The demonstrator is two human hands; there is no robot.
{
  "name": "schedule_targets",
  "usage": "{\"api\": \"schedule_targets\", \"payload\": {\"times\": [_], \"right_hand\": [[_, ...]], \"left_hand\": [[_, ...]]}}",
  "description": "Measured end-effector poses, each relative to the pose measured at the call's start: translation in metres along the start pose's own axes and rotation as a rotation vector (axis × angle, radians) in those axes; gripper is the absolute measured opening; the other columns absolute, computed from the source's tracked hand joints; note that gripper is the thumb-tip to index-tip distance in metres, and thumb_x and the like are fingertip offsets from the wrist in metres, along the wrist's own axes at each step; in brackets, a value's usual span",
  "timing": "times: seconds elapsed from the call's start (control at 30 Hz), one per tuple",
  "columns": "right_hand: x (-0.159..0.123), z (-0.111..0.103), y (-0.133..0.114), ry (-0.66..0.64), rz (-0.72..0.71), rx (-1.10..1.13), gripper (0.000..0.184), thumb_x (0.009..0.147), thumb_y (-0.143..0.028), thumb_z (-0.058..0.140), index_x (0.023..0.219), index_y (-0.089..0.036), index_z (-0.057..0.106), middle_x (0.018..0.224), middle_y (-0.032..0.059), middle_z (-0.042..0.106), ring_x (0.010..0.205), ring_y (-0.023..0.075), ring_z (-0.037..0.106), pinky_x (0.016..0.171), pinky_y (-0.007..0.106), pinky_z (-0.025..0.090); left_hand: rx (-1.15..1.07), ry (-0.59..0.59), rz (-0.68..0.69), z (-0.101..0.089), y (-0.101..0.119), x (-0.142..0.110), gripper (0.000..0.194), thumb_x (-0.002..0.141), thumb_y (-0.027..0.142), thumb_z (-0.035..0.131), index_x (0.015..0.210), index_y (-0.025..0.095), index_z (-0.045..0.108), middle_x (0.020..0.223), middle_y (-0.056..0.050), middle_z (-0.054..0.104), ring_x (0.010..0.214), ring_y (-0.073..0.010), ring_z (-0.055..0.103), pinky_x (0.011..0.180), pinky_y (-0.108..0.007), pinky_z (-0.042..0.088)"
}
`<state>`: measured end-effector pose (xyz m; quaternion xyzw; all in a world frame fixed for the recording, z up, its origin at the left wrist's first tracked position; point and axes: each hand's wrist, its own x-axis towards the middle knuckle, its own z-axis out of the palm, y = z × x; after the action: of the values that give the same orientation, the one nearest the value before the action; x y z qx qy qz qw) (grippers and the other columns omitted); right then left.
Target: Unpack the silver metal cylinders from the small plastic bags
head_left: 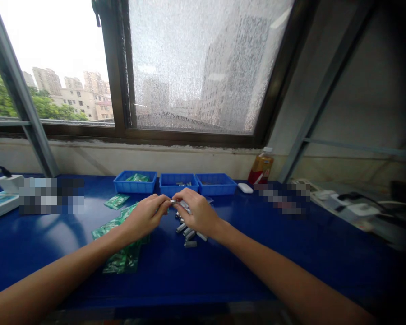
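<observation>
Above the blue table, my left hand [147,214] and my right hand [196,211] meet at their fingertips. Both are closed in a pinch on a small silver metal part [173,201], most of it hidden by the fingers. Below my right hand lies a loose pile of short silver metal cylinders [190,244], partly covered by that hand. Several green plastic packets [117,262] are spread under and beside my left forearm, and another green packet [116,201] lies a little apart, farther back.
Three blue bins line the back: one with green packets [124,186], a middle one [177,192] with small metal pieces, and a right one [218,189]. A bottle [262,166] and a white rounded object [245,188] stand right of them. Power strips [2,205] flank the table.
</observation>
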<state>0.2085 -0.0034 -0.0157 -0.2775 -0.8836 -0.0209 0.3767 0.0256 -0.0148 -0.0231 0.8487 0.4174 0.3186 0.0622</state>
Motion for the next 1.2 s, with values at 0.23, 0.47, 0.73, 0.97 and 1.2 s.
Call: {"api": "schedule_targets", "payload": {"times": [0.23, 0.47, 0.73, 0.97, 1.2], "right_hand": [[0.003, -0.011, 0.049, 0.141, 0.258, -0.314, 0.017, 0.084, -0.027, 0.046, 0.084, -0.016, 0.058, 0.086, 0.0076, 0.057, 0.087, 0.02, 0.051, 0.079, 0.032, 0.039], [-0.001, -0.004, 0.081, 0.023, 0.443, -0.475, 0.02, 0.083, -0.033, 0.049, 0.088, -0.018, 0.061, 0.094, 0.0084, 0.057, 0.093, 0.0224, 0.049, 0.079, 0.033, 0.038], [0.001, -0.006, 0.049, 0.052, 0.27, -0.323, 0.018, 0.077, -0.012, 0.043, 0.087, -0.017, 0.057, 0.087, 0.0066, 0.058, 0.086, 0.0201, 0.048, 0.077, 0.031, 0.037], [0.0, -0.001, -0.007, -0.066, -0.003, -0.146, 0.023, 0.066, -0.004, 0.042, 0.079, -0.019, 0.054, 0.078, 0.0047, 0.053, 0.081, 0.0195, 0.046, 0.072, 0.031, 0.036], [-0.001, -0.001, -0.01, -0.041, 0.029, -0.214, 0.008, 0.08, -0.023, 0.051, 0.086, -0.018, 0.052, 0.086, 0.0063, 0.057, 0.082, 0.0194, 0.049, 0.071, 0.031, 0.036]], "left_hand": [[0.091, -0.154, 0.057, 0.006, 0.005, -0.004, 0.026, 0.083, 0.041, 0.049, 0.096, 0.02, 0.057, 0.09, -0.005, 0.062, 0.088, -0.0204, 0.053, 0.078, -0.032, 0.041], [0.179, -0.246, 0.127, 0.011, 0.007, -0.003, 0.015, 0.082, 0.029, 0.05, 0.084, 0.02, 0.061, 0.084, -0.005, 0.06, 0.085, -0.02, 0.052, 0.078, -0.031, 0.04], [0.145, -0.096, 0.082, 0.0, -0.006, 0.0, 0.015, 0.084, 0.027, 0.046, 0.081, 0.017, 0.058, 0.083, -0.005, 0.061, 0.083, -0.0198, 0.051, 0.078, -0.033, 0.04], [0.068, 0.07, 0.026, -0.007, -0.003, 0.004, 0.018, 0.084, 0.028, 0.045, 0.077, 0.017, 0.057, 0.079, -0.004, 0.062, 0.079, -0.0179, 0.051, 0.074, -0.032, 0.039], [-0.118, 0.039, -0.096, -0.004, -0.003, 0.004, 0.022, 0.085, 0.032, 0.044, 0.083, 0.016, 0.06, 0.083, -0.003, 0.064, 0.078, -0.0165, 0.055, 0.069, -0.029, 0.043]]}}
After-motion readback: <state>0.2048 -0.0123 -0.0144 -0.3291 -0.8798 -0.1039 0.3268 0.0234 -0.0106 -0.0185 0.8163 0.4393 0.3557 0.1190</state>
